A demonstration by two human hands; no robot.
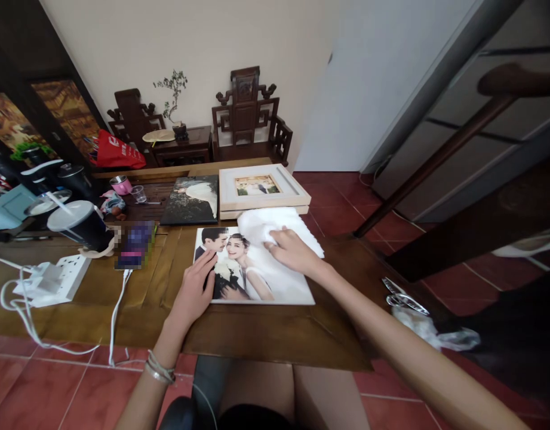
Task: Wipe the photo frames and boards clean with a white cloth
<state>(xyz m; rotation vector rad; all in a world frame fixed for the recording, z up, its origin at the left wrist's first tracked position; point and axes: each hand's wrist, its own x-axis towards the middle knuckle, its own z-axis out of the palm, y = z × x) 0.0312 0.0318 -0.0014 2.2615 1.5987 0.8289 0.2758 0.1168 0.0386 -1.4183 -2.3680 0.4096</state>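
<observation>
A wedding photo panel (252, 280) with a white edge lies flat on the wooden table (257, 334). My left hand (194, 285) rests on its left side, fingers stretched out and holding nothing. A white cloth (297, 236) covers the panel's upper right part and reaches beyond its far edge. My right hand (295, 251) presses on this cloth with bent fingers, gripping a bunched bit of it. Just behind the panel sit a dark wedding photo panel (191, 203) and a pale wooden picture frame (266, 186), apparently stacked on another frame.
To the left are a phone (138, 242) on a cable, a white power strip (68, 280) and a black cup (84, 224) with a straw. Scissors (404, 297) and clear plastic wrap (429, 329) lie at the right. Carved wooden chairs (248, 113) stand by the wall.
</observation>
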